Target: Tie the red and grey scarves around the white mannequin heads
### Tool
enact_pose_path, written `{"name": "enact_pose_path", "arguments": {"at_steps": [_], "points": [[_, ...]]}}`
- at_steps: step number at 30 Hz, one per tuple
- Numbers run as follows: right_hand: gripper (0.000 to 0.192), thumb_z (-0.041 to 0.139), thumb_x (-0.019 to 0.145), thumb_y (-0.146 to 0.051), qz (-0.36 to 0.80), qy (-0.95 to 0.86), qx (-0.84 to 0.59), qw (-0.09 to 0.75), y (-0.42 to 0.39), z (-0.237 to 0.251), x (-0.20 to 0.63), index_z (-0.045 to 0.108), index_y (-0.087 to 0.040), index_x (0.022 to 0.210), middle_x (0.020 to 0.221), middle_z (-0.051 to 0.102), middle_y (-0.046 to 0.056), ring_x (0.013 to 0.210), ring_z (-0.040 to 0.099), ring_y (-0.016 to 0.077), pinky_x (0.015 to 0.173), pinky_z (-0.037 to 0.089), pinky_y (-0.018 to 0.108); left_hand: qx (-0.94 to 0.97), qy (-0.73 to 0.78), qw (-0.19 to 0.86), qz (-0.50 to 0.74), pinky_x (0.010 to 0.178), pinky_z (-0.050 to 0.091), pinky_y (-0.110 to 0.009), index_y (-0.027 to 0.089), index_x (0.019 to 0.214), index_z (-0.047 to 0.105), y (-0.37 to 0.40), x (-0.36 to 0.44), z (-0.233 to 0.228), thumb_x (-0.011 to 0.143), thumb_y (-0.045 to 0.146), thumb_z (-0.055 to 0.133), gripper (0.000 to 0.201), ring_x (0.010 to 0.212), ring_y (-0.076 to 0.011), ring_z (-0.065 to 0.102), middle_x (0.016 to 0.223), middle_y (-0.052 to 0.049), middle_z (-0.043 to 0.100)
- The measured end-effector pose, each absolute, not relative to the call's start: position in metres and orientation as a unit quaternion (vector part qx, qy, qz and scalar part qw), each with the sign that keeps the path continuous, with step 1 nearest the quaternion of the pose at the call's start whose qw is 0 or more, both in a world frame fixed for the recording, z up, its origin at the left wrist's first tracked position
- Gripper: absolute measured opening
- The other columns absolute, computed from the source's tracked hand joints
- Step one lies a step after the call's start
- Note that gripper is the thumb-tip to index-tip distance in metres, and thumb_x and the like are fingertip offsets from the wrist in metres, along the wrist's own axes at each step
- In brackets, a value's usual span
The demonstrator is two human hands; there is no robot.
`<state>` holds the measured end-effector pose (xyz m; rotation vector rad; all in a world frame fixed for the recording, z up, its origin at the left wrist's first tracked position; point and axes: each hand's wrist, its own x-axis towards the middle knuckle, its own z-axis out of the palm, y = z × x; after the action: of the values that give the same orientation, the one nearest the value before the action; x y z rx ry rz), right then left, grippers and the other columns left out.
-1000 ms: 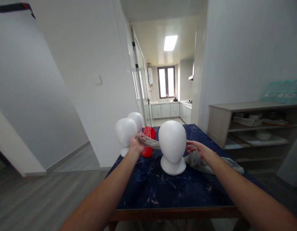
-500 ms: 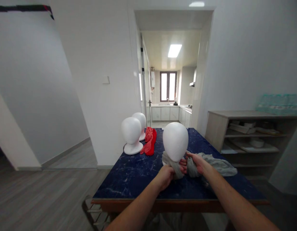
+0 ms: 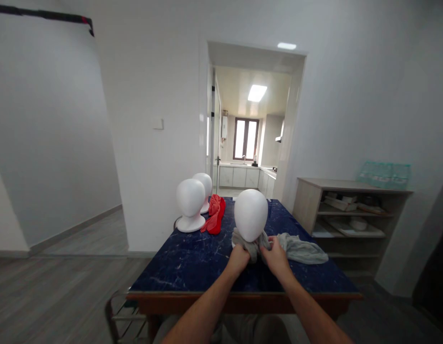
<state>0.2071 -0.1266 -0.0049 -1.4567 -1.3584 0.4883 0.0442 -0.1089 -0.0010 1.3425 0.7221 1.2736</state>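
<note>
A white foam mannequin head (image 3: 251, 214) stands upright on the blue marble-patterned table (image 3: 192, 267) in front of me. Around its neck goes a grey scarf (image 3: 303, 249), whose long end lies spread on the table to the right. My left hand (image 3: 239, 258) is closed on the scarf at the front left of the neck. Close beside it, my right hand (image 3: 275, 253) grips the scarf at the front right, fingers bent around the cloth. The hands hide part of the scarf and the head's base.
Two more white mannequin heads (image 3: 190, 203) stand at the table's back left, one partly behind the other. Beside them lie red scarves (image 3: 214, 215). To the right is a shelf unit (image 3: 314, 191) topped with bottled water (image 3: 384, 174). A metal-framed stool (image 3: 126, 315) stands front left.
My right hand has moved left, closer to the neck and to my left hand, bringing scarf cloth with it. The camera view has tilted and shifted slightly.
</note>
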Motion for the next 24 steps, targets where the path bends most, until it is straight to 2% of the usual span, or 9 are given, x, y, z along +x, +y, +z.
{"name": "enact_pose_path", "arguments": {"at_steps": [3, 6, 9, 13, 18, 21, 24], "points": [[0.016, 0.064, 0.089, -0.043, 0.198, -0.608, -0.569, 0.518, -0.137, -0.011, 0.201, 0.065, -0.028, 0.092, 0.096, 0.076, 0.008, 0.096, 0.07, 0.0324, 0.088, 0.052, 0.041, 0.636, 0.308, 0.436, 0.557, 0.121, 0.037, -0.045, 0.023, 0.096, 0.078, -0.106, 0.045, -0.002, 0.07, 0.027, 0.079, 0.027, 0.133, -0.0363, 0.061, 0.108, -0.013, 0.08], [0.034, 0.052, 0.096, -0.054, 0.227, -0.632, -0.534, 0.514, -0.141, -0.011, 0.189, 0.07, -0.027, 0.086, 0.091, 0.077, 0.007, 0.093, 0.07, 0.0339, 0.087, 0.052, 0.044, 0.672, 0.306, 0.407, 0.538, 0.115, 0.044, -0.041, 0.025, 0.094, 0.08, -0.104, 0.046, -0.01, 0.077, 0.029, 0.073, 0.019, 0.122, -0.0335, 0.068, 0.108, -0.012, 0.08], [0.037, 0.058, 0.092, -0.057, 0.254, -0.624, -0.522, 0.524, -0.139, -0.008, 0.181, 0.075, -0.024, 0.092, 0.097, 0.079, 0.008, 0.098, 0.071, 0.0345, 0.091, 0.052, 0.045, 0.689, 0.316, 0.4, 0.515, 0.107, 0.051, -0.044, 0.021, 0.091, 0.08, -0.104, 0.047, -0.018, 0.08, 0.03, 0.069, 0.018, 0.105, -0.0322, 0.073, 0.098, -0.013, 0.08], [0.031, 0.077, 0.073, -0.04, 0.289, -0.621, -0.506, 0.524, -0.131, -0.008, 0.179, 0.076, -0.022, 0.099, 0.1, 0.079, 0.008, 0.1, 0.072, 0.0334, 0.091, 0.054, 0.042, 0.685, 0.349, 0.397, 0.501, 0.092, 0.057, -0.041, 0.019, 0.086, 0.08, -0.105, 0.047, -0.024, 0.077, 0.024, 0.069, 0.015, 0.09, -0.0303, 0.073, 0.092, -0.013, 0.08], [0.024, 0.065, 0.072, -0.019, 0.27, -0.641, -0.53, 0.485, -0.121, -0.006, 0.185, 0.069, -0.023, 0.095, 0.086, 0.075, 0.003, 0.085, 0.071, 0.0272, 0.077, 0.052, 0.034, 0.659, 0.41, 0.36, 0.517, 0.09, 0.056, -0.041, 0.02, 0.091, 0.08, -0.102, 0.048, -0.026, 0.075, 0.019, 0.069, 0.02, 0.092, -0.0317, 0.075, 0.095, -0.011, 0.081], [0.023, 0.059, 0.072, -0.01, 0.182, -0.65, -0.563, 0.477, -0.118, -0.004, 0.19, 0.058, -0.026, 0.089, 0.077, 0.068, 0.001, 0.078, 0.067, 0.0247, 0.072, 0.046, 0.031, 0.634, 0.443, 0.355, 0.525, 0.088, 0.055, -0.042, 0.018, 0.095, 0.078, -0.095, 0.047, -0.031, 0.075, 0.024, 0.073, 0.021, 0.094, -0.0336, 0.075, 0.098, -0.013, 0.081], [0.026, 0.056, 0.075, -0.006, 0.089, -0.665, -0.589, 0.45, -0.114, -0.006, 0.195, 0.05, -0.026, 0.09, 0.073, 0.061, 0.0, 0.074, 0.063, 0.0236, 0.069, 0.04, 0.03, 0.604, 0.42, 0.41, 0.539, 0.088, 0.054, -0.039, 0.017, 0.098, 0.078, -0.087, 0.044, -0.035, 0.071, 0.021, 0.076, 0.027, 0.098, -0.0326, 0.074, 0.102, -0.012, 0.081]]}}
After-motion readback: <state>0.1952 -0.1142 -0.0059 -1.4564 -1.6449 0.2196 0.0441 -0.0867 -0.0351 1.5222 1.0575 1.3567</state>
